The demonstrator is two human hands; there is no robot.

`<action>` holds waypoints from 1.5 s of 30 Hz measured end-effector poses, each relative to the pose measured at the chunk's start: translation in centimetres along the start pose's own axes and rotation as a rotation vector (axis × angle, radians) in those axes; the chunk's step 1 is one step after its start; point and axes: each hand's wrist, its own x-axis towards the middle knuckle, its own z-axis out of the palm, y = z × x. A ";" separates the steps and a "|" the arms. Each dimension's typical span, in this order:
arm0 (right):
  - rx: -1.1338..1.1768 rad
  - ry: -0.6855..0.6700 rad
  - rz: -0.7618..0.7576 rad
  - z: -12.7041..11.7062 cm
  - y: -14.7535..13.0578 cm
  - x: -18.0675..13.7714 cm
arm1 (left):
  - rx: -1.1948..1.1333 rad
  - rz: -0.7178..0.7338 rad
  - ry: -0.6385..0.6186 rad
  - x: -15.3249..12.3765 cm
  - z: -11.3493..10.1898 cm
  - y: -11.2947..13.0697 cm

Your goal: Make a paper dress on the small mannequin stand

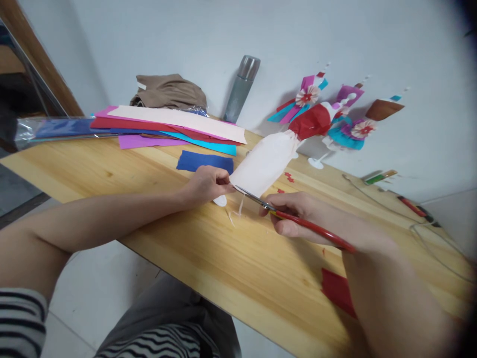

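A small dress-form doll with a red paper bodice and a long pale paper skirt lies tilted across the middle of the view. My left hand pinches the skirt's lower corner, and part of a white base shows beneath it. In my right hand are red-handled scissors, their blades along the skirt's bottom edge. A thin paper sliver dangles below the blades.
Stacked coloured paper strips, a blue piece and brown cloth occupy the left. A grey bottle stands by the wall. Decorated dolls are at right. Red paper and a cable lie on the wooden table.
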 end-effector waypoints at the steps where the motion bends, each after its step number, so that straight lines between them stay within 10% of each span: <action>1: 0.002 -0.004 0.001 0.0 -0.1 0.0 | -0.010 -0.013 -0.001 0.0 0.0 0.0; 36: -0.107 -0.001 0.263 -0.4 -0.9 -0.1 | 0.014 -0.050 -0.004 0.1 0.0 0.2; 45: -0.265 0.013 0.321 -0.9 -0.1 -0.5 | -0.272 -0.179 -0.024 0.6 0.2 -1.2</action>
